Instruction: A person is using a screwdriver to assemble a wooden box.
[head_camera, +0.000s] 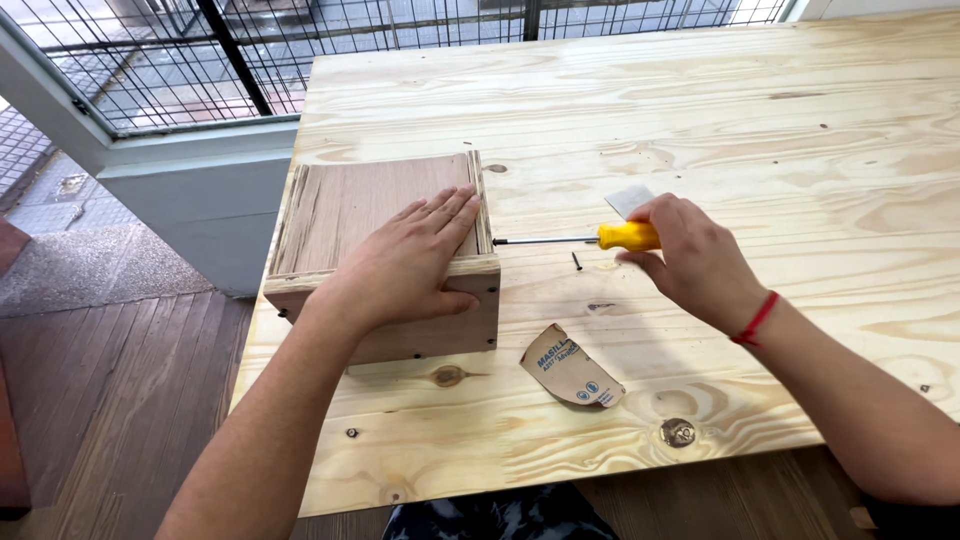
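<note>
Centre frame, the left hand (415, 262) lies flat, fingers together, on a wooden box (385, 255); the right hand (695, 255), fingers clamped, holds a yellow-handled screwdriver (580, 238) over the desk (760, 120).

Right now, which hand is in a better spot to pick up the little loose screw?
Probably the right hand: the screw lies just beside it, though it grips the yellow screwdriver. The left hand lies flat on the wooden box.
</note>
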